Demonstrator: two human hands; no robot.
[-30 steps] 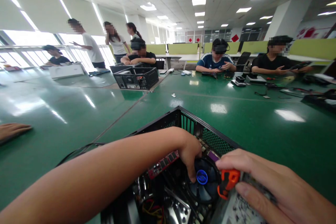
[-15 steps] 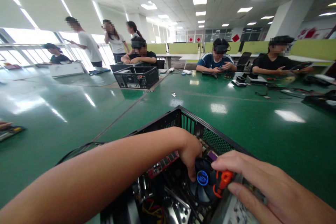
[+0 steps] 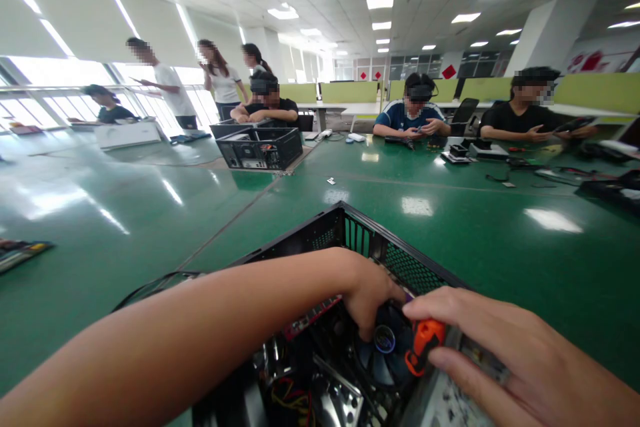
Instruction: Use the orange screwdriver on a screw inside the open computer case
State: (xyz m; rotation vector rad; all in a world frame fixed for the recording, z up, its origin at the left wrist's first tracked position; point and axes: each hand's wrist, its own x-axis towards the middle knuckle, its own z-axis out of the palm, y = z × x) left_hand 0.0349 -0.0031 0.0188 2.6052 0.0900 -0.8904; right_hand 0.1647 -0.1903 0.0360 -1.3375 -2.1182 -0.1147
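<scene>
An open black computer case lies on the green table just in front of me. Inside it sit a black cooling fan with a blue hub and a red-edged circuit board. My left hand reaches into the case, its fingers curled down onto the fan's top edge. My right hand is closed round an orange-and-black screwdriver handle, held at the fan's right side. The tool's tip is hidden.
A second black case stands farther back on the table. Several people sit or stand along the far side with small parts and tools before them. A flat board lies at the left edge. A black cable curls left of my case.
My left hand has slid right over the fan, partly covering the blue hub. The right hand with the screwdriver has shifted slightly left and down. The other person's hand at the left edge has withdrawn.
</scene>
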